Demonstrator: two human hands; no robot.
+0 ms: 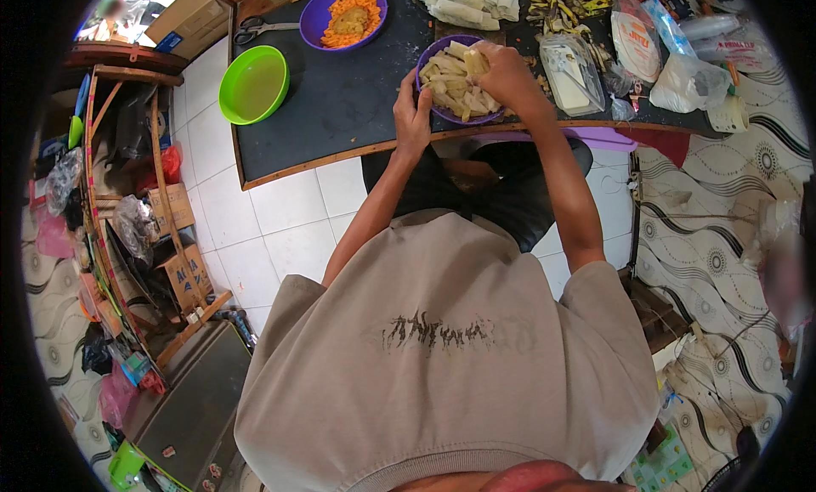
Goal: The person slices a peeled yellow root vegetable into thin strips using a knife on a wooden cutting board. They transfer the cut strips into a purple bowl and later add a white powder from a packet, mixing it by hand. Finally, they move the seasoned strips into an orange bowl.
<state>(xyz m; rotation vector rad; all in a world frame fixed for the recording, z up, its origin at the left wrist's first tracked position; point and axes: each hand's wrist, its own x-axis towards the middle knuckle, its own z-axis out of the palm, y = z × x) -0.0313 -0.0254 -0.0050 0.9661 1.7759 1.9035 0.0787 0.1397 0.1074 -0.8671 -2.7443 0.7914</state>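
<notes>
In front of me at the table's near edge sits a purple bowl (493, 117) heaped with cut pieces of pale, peeled banana (446, 78). My left hand (413, 115) grips its left rim, thumb towards the inside. Over the bowl's right side, my right hand (510, 74) reaches in with its fingers around a banana piece (475, 62). The fingertips are partly hidden among the pieces. Just beyond the bowl lie several pale wrapped rolls (462, 4), stacked side by side.
The black tabletop (331, 103) also bears a green bowl (278, 87) of cloudy liquid, scissors (261, 30) and a purple bowl (310, 20) of diced orange food with a brownish mash. To the right are banana peels (561, 11), a clear plastic container (572, 78) and plastic bags (688, 84).
</notes>
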